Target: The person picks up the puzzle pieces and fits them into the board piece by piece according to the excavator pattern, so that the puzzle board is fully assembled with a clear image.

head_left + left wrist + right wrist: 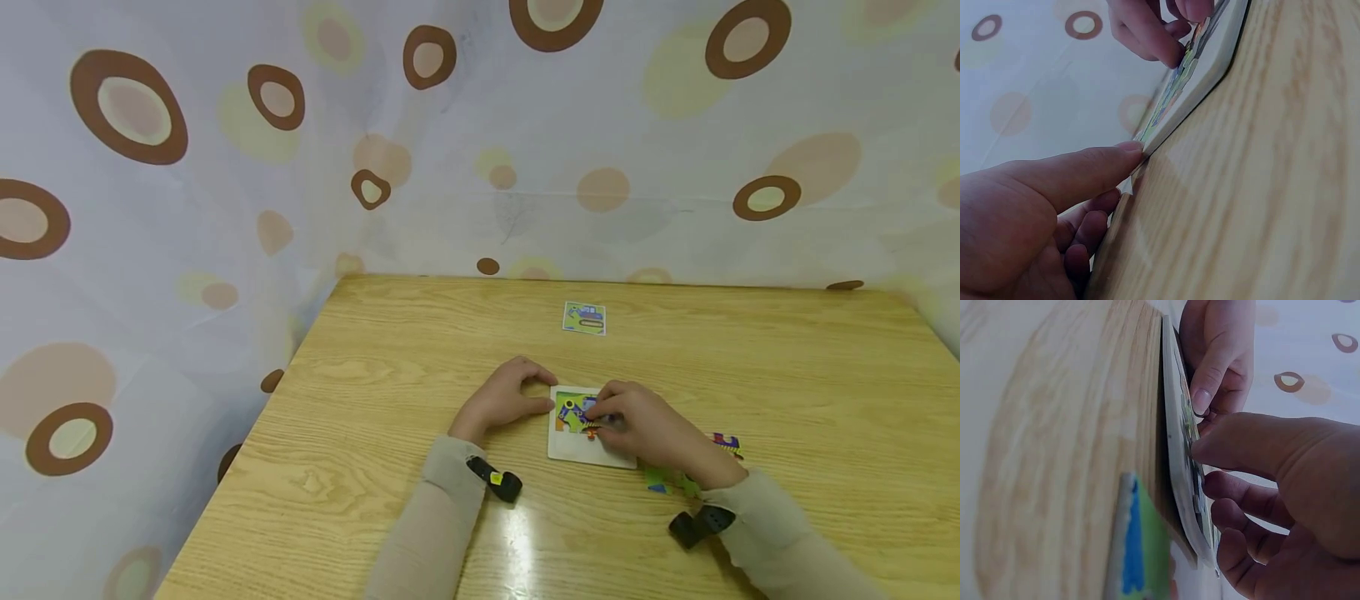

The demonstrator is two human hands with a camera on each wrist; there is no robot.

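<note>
A white-framed jigsaw puzzle board (573, 450) lies flat on the wooden table, its upper part filled with green, blue and yellow pieces (572, 417). At the board's upper left corner my left hand (504, 395) holds the edge, thumb on the left side and a finger near the top. My right hand (648, 423) bends over the board, thumb and index finger at a dark puzzle piece (594, 425) that they largely hide. In the right wrist view, the right thumb (1235, 445) rests close to the piece surfaces.
Loose puzzle pieces (657, 481) lie beside the board under the right wrist, with another dark piece (726, 442) farther right. Behind the board lies a small picture card (585, 318) of an excavator. A spotted curtain (525, 167) borders the table's back and left.
</note>
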